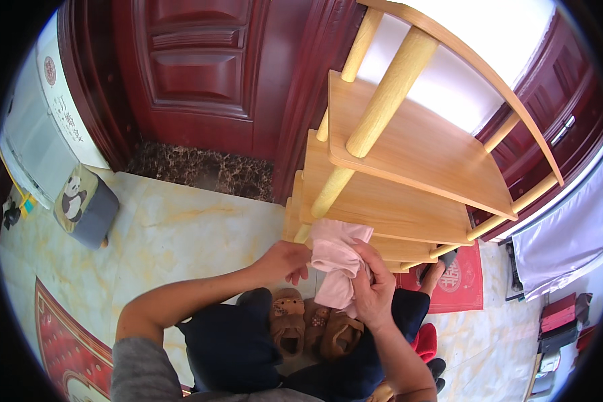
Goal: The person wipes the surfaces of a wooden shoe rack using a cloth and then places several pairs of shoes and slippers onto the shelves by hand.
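Note:
A crumpled pink cloth is bunched in my right hand, whose fingers close around its right side. My left hand is just left of the cloth, fingers curled, beside a round post of the light wooden shelf rack; whether it pinches the cloth or touches the post, I cannot tell. The cloth hangs in front of the rack's lower boards and covers part of them. Below both hands, between my knees, several brown slippers lie on the floor.
A dark red door with a marbled stone threshold stands behind. At left is a panda-print stool. Red mats lie on the tiled floor at right and lower left. A red slipper and dark shoes lie at lower right.

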The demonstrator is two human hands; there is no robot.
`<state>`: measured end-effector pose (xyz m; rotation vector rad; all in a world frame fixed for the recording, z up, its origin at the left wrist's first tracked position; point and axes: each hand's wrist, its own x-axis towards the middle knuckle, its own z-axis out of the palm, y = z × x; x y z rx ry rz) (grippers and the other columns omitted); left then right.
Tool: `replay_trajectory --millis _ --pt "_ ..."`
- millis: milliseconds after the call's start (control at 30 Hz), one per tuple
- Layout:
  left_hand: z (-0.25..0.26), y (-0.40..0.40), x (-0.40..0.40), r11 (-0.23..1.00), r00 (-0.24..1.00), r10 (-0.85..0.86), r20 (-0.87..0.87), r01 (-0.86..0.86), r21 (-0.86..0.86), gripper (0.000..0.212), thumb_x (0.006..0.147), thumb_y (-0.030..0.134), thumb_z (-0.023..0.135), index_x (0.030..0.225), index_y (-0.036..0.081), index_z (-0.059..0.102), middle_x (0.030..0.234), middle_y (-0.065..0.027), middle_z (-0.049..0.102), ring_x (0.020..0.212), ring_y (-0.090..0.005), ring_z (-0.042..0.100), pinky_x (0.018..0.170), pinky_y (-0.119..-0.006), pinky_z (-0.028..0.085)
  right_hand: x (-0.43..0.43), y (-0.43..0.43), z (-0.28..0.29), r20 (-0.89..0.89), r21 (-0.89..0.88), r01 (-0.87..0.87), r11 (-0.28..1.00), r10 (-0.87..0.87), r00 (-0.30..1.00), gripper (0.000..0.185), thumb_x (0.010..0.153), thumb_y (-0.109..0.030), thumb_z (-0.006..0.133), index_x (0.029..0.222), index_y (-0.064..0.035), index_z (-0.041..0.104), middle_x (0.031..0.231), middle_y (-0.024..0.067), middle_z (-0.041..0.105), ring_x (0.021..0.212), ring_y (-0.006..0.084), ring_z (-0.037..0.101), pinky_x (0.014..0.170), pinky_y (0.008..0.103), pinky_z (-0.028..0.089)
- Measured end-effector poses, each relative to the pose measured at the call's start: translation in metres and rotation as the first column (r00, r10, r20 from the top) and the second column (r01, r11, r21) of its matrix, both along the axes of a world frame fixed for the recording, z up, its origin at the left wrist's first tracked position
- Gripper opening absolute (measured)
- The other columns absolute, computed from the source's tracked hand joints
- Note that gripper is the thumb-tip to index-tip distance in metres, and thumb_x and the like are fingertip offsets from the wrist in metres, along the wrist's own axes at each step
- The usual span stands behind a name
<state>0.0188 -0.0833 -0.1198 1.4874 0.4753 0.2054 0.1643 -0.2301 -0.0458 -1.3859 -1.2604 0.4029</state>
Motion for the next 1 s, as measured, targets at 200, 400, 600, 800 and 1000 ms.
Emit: replay_trajectory --millis 200,400,600,800,1000 --pt "0.006 -0.009 -0.037 0.776 0.872 0.278 0.402 0.042 -0.629 0.042 0.095 0.029 0.047 0.130 0.006 0.044 0.120 -0.0102 0.055 0.103 -0.0200 0.059 0.089 -0.036 0.048 -0.064 0.024 0.008 0.225 0.003 -0.168 0.986 0.163 0.961 0.038 0.086 -0.005 0.055 0.123 -0.0009 0.050 0.127 0.0213 0.049 0.121 0.0351 0.046 0.102 0.0390 0.035" --pt "0.030 0.007 -0.056 0.668 0.650 0.593 0.476 -0.067 -0.741 0.048 0.091 0.024 0.052 0.133 0.005 0.040 0.121 -0.0125 0.054 0.106 -0.0200 0.056 0.090 -0.034 0.046 -0.026 0.032 0.011 0.084 -0.018 0.079 0.997 -0.077 0.994 0.019 0.090 -0.013 0.055 0.100 0.0008 0.062 0.098 0.0111 0.065 0.092 0.0182 0.059 0.084 0.0288 0.044" --pt "0.051 0.057 -0.009 0.766 0.569 0.639 0.518 -0.410 -0.494 0.056 0.086 0.019 0.057 0.136 0.004 0.037 0.122 -0.0148 0.053 0.108 -0.0201 0.052 0.091 -0.032 0.044 0.032 0.104 0.021 0.040 0.034 0.202 0.979 -0.203 0.978 0.024 0.093 -0.015 0.049 0.104 0.0041 0.059 0.095 0.0092 0.064 0.091 0.0166 0.057 0.081 0.0288 0.044" --pt "0.045 0.080 0.076 0.770 0.793 0.589 0.156 -0.609 0.188 0.056 0.084 0.012 0.055 0.136 0.006 0.036 0.131 -0.0256 0.045 0.119 -0.0345 0.048 0.094 -0.036 0.042 0.048 0.142 -0.001 0.322 -0.111 0.066 0.992 -0.027 0.946 0.031 0.095 -0.020 0.045 0.115 0.0011 0.055 0.108 0.0126 0.059 0.101 0.0226 0.053 0.091 0.0322 0.039" --pt "0.040 0.130 0.100 0.451 0.590 0.703 0.396 -0.801 0.394 0.048 0.078 0.015 0.059 0.124 0.003 0.050 0.117 -0.0226 0.047 0.107 -0.0404 0.050 0.090 -0.043 0.043 0.046 0.142 -0.005 0.402 -0.085 0.061 0.995 -0.022 0.915 0.029 0.096 -0.024 0.047 0.109 -0.0004 0.058 0.116 0.0137 0.056 0.108 0.0266 0.050 0.094 0.0342 0.037"
